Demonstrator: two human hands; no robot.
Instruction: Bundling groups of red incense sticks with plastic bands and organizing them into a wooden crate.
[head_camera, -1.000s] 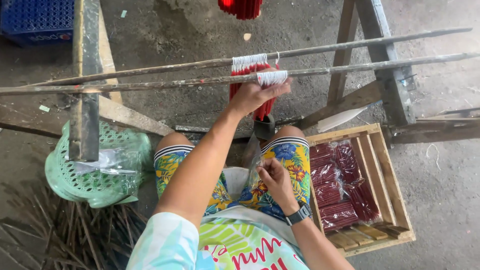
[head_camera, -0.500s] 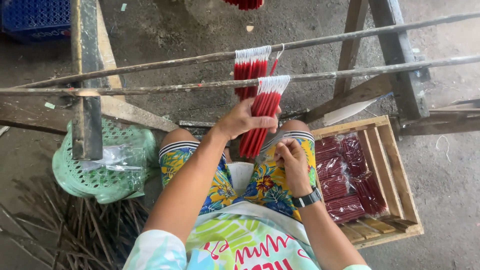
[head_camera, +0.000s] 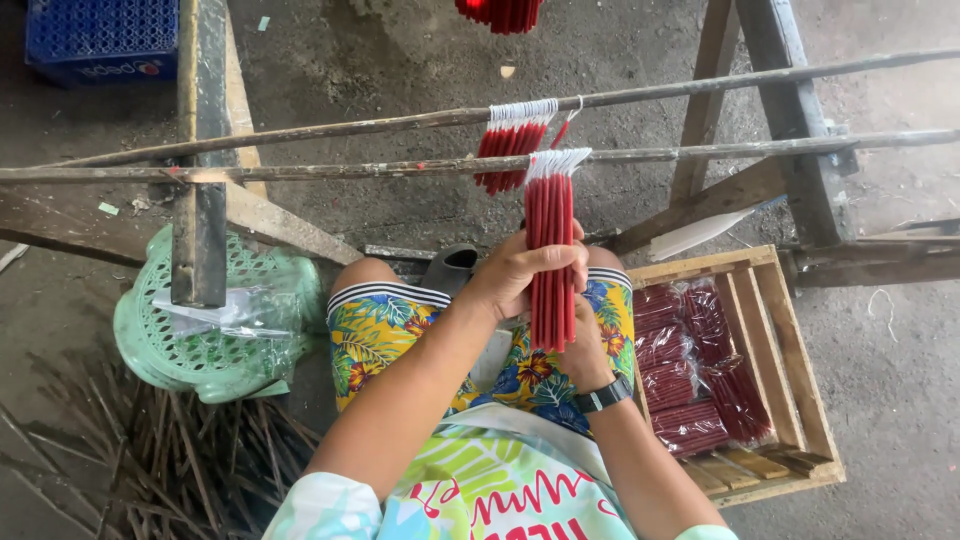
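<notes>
Grey concrete floor (head_camera: 400, 70) lies beyond both hands. The left hand (head_camera: 520, 275) and right hand (head_camera: 580, 355) clasp a bundle of thin red candles (head_camera: 551, 260); a loose grip could let some slip.

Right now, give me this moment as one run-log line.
left hand: grip on bundle of red candles | right hand: under bundle's lower end | second bundle: hanging on rod | wooden crate: packed red candles

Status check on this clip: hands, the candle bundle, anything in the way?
Left hand gripping red candle bundle mid-length. Right hand at its lower end, grip hidden. Bundle upright, white wicks at the near rod. Nothing blocking; packed candles in wooden crate to the right.
</notes>
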